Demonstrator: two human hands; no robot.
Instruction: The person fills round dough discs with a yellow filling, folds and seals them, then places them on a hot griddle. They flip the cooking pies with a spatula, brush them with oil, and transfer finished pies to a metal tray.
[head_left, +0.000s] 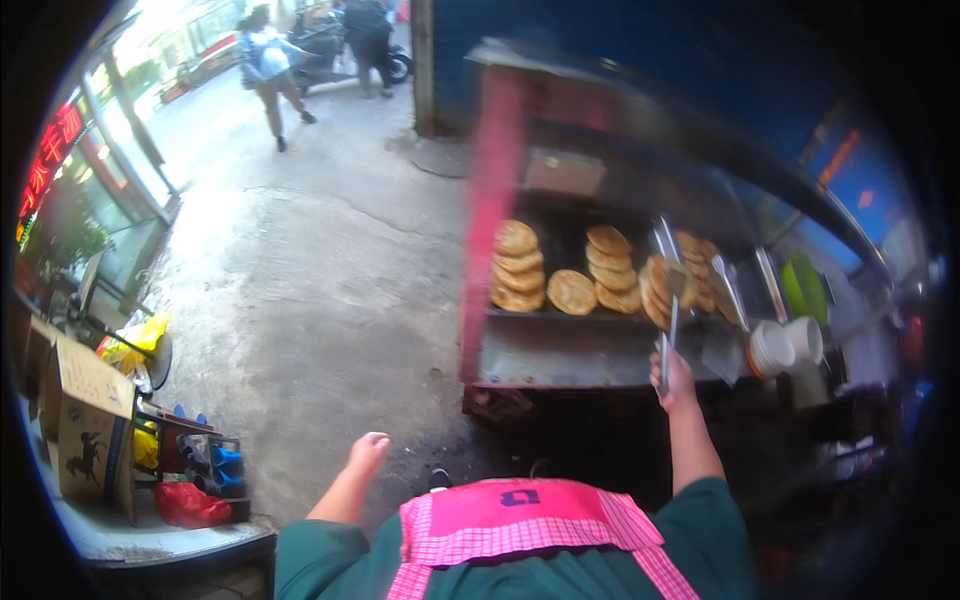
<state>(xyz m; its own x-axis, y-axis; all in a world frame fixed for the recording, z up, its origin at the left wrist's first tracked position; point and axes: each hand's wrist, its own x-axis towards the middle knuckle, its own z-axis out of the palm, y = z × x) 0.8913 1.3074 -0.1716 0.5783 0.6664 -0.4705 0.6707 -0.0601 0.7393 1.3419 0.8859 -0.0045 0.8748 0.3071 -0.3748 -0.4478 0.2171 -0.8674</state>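
Note:
My right hand (677, 377) grips metal tongs (670, 330) at the front edge of a food stall. The upper end of the tongs is against a few round golden flatbreads (658, 289); blur hides how firmly they are pinched. Stacks of flatbreads stand on the dark shelf to the left: one stack (517, 274) beside the pink post, another (613, 271) nearer the tongs, with a single flatbread (572, 292) between them. A further stack (697, 262) lies behind the tongs. My left hand (370, 452) hangs over the concrete floor, touching nothing, its fingers curled.
White cups (772, 346), a second metal utensil (730, 289) and a green object (805, 289) are at the stall's right. A pink post (491, 225) bounds its left. Cardboard box (90, 420) and red plastic bag (190, 505) lie at lower left. Two people (274, 71) are farther off near a scooter.

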